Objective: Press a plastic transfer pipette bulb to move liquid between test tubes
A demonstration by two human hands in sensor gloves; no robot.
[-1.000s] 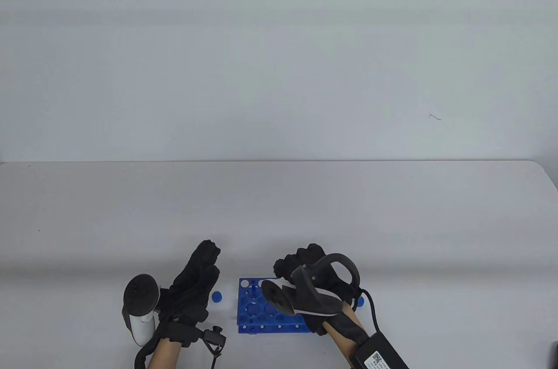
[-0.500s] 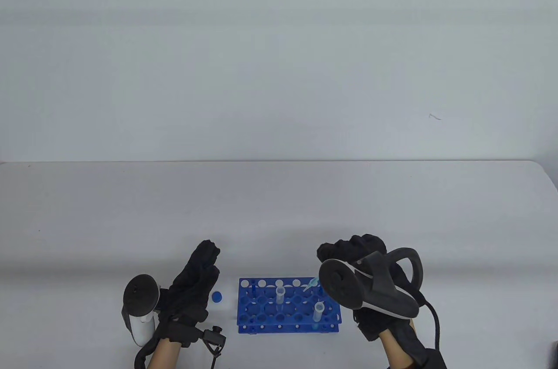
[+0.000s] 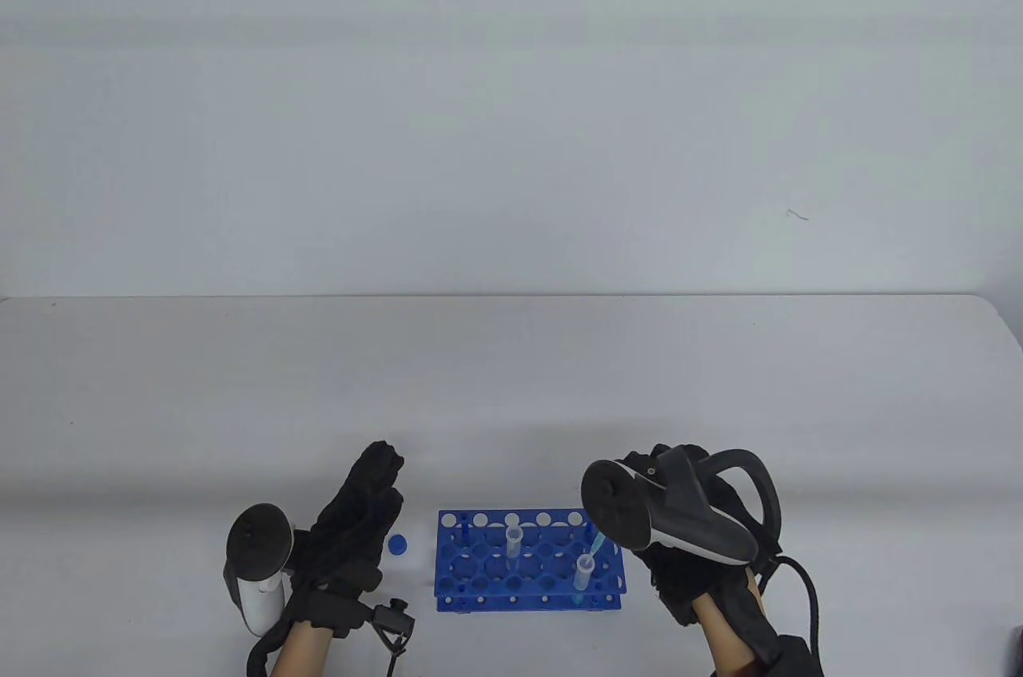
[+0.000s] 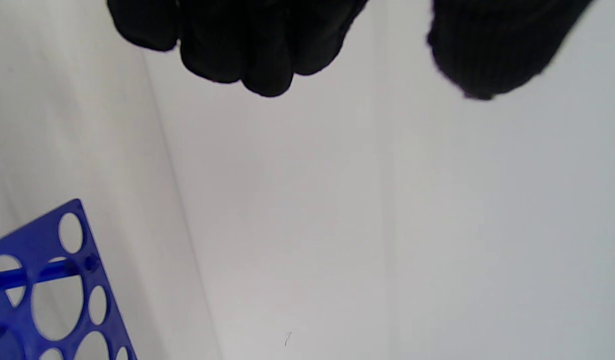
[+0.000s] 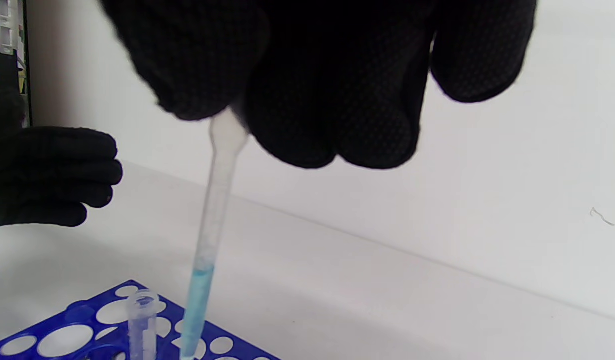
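Note:
A blue test tube rack (image 3: 455, 577) stands on the table between my hands, and its corner shows in the left wrist view (image 4: 32, 280). Two clear tubes stand in it: one mid-rack (image 3: 513, 543) (image 5: 140, 320) and one at the front right (image 3: 583, 575). My right hand (image 3: 679, 517) grips the bulb of a plastic pipette (image 5: 215, 220) whose stem holds blue liquid. Its tip (image 3: 595, 547) points down at the mouth of the front right tube. My left hand (image 3: 360, 517) rests on the table left of the rack, fingers extended, holding nothing.
A blue tube cap (image 3: 397, 545) lies on the table between my left hand and the rack. The white table (image 3: 511, 389) stretches far behind the rack to a plain wall. Cables trail from both wrists at the near edge.
My right hand moved from over the rack's left part to its right side, uncovering both tubes, then lowered the pipette tip to the front right tube. My left hand stayed still.

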